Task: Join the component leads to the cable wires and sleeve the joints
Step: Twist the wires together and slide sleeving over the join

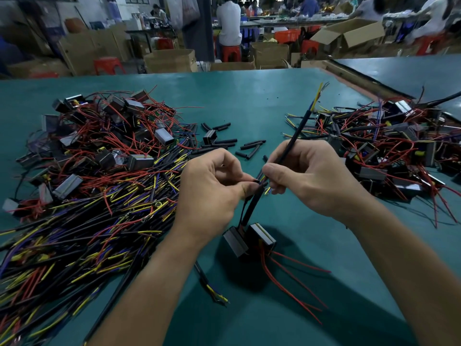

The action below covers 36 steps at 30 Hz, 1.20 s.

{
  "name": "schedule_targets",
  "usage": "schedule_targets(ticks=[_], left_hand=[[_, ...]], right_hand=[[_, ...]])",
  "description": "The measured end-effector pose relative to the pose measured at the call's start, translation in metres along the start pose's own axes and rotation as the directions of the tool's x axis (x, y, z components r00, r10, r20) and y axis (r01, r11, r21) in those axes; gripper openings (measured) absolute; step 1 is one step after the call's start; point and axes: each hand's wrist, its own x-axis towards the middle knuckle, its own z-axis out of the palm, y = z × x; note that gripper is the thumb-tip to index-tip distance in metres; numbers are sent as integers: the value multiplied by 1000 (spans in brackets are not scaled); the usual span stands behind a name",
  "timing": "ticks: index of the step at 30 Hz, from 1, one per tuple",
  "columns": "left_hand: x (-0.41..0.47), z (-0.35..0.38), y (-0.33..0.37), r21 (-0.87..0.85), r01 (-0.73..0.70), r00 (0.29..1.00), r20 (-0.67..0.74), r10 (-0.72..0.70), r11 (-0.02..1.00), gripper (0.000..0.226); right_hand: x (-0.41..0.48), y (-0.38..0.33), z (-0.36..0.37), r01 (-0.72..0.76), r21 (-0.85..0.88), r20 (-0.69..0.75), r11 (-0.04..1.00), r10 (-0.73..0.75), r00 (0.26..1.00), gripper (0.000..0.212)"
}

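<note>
Red leads (294, 283) lie closest to you, fanning toward the near edge of the green table (249, 96).

Head view:
- The leads run from the component (262, 237), two metal-banded blocks side by side below your hands. Cannot tell whether it rests on the table or hangs.
- Your left hand (212, 186) pinches the black sleeved strands (253, 206) that rise from the component, between thumb and forefinger.
- Your right hand (306, 176) is curled round the black cable (296, 133), gripping it near one end. The cable slants up toward the far right corner, with yellow and blue wires at its far tip.
- Short yellow and blue wire ends (268, 190) show just under your right fingertips, beside your left thumb.
- Loose black sleeve pieces (252, 146) lie just beyond your hands, mid-table.
- Cable heap (99, 233) fills the left side up to the near-left corner; loose components (104, 136) lie behind it.
- Wired components (389, 151) are piled along the right edge.
</note>
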Motion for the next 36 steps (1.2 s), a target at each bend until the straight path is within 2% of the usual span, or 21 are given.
schedule_targets(ticks=[7,9,11,13,15,18,21,23,26,29,31,34,36], left_hand=[[2,-3,1,-113,25,999,49,-20,993,24],[2,-5,2,-117,27,998,65,-20,993,30],[1,-6,4,-80,26,996,92,-19,996,37],[-1,-4,5,20,-11,994,105,9,1000,34],[-1,-2,4,32,-10,997,79,8,999,28],[2,-3,3,-107,65,998,4,-65,992,27],[4,-6,4,-335,149,986,-26,-168,930,29],[3,-4,5,-467,180,980,12,-197,866,29],[1,-2,5,-584,207,975,61,-212,785,29],[4,-4,4,-559,191,973,-1,-230,807,26],[8,-6,3,-553,205,968,-9,-251,808,21],[10,-9,0,-548,276,951,35,-308,790,24],[11,-9,-2,-504,305,940,22,-341,808,29]], right_hand=[[2,6,-1,-52,-11,37,999,52,998,19],[2,7,1,-51,-27,19,998,52,998,19],[3,8,1,-55,-17,9,998,55,998,17],[3,6,2,-68,60,41,996,65,997,10],[2,6,3,-80,119,62,990,73,995,7],[1,9,2,-150,83,67,985,145,987,14],[-4,14,8,-273,23,243,962,260,935,9],[-7,16,17,-269,11,295,963,254,921,4],[-10,14,24,-237,37,267,971,219,939,9],[-7,3,24,-238,-11,244,971,234,941,24],[-3,-7,18,-225,-112,205,968,244,948,26],[15,-29,-9,-203,-273,29,940,219,975,26],[37,-44,-45,-243,-417,-134,876,205,970,21]])
